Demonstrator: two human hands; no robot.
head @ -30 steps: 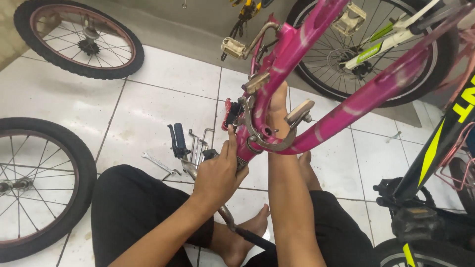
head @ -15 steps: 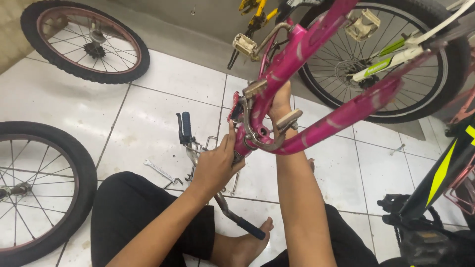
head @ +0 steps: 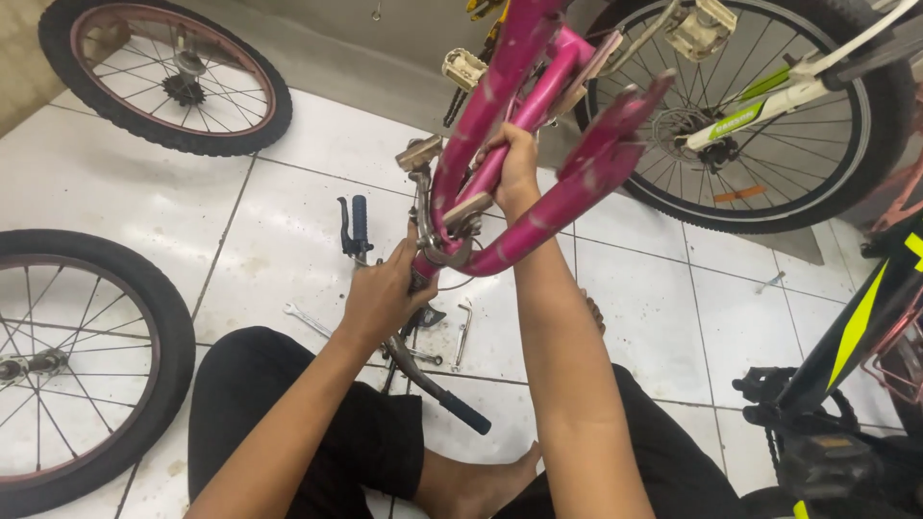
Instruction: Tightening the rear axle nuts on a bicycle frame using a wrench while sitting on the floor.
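your view is evenly and brightly lit from above, so the white floor tiles [head: 144, 192] shine softly without harsh glare. shadows stay faint (darkest under the loose wheel [head: 77, 365]). focus is sharp centrally; edges bow outward slightly.

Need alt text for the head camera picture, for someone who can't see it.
Seated on a tiled floor, a person grips a pink bike frame with the right hand and its lower end with the left hand. Loose wheels, handlebars and wrenches lie around.
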